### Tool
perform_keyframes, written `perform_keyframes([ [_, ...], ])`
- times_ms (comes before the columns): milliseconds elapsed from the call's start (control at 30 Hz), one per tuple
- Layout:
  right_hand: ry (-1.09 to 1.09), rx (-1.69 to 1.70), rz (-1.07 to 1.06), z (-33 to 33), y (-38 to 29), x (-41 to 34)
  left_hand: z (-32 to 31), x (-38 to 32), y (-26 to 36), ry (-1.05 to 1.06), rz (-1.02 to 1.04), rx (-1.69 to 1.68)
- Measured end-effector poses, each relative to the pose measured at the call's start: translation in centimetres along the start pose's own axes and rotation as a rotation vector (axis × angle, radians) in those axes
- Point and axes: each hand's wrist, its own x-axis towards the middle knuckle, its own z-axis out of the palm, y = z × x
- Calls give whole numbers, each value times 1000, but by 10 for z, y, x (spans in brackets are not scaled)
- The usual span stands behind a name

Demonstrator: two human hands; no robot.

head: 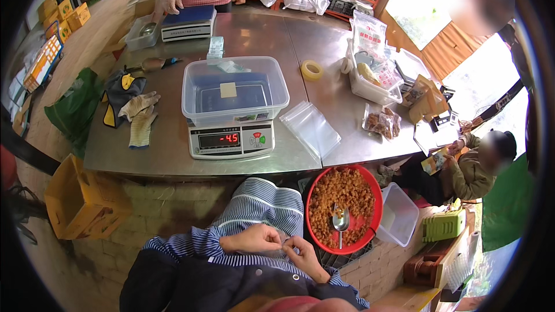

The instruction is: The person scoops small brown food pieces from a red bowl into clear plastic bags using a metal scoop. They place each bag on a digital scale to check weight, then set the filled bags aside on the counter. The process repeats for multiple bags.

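Observation:
My left hand (255, 239) and my right hand (302, 254) are close together above my striped apron (262, 201). Both pinch what looks like a clear plastic bag (283, 237), mostly hidden by the fingers. To the right of my knees, a red basin (378, 201) holds brown, crumbly chunks (328, 184), with a metal scoop (341, 222) lying on them. In front of me, a clear plastic tub (277, 106) sits on a digital scale (232, 139) with lit red digits. Flat clear zip bags (311, 130) lie beside the scale.
Work gloves (142, 119) and a roll of tape (311, 70) lie on the steel table (164, 160). A white basket (377, 93) and a bag of brown pieces (381, 122) are at right. A person stands behind a second scale (188, 24); another sits at right. A cardboard box (86, 203) is at left.

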Motion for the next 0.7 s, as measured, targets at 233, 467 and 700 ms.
perform_keyframes([
  [233, 32, -29, -67, 9, 3, 2, 3, -3, -5, 87, 165, 185],
  [467, 22, -45, -111, 18, 12, 3, 10, -8, -21, 186, 271, 363],
  [700, -37, -181, -165, 23, -13, 14, 0, -26, -18, 225, 305, 470],
])
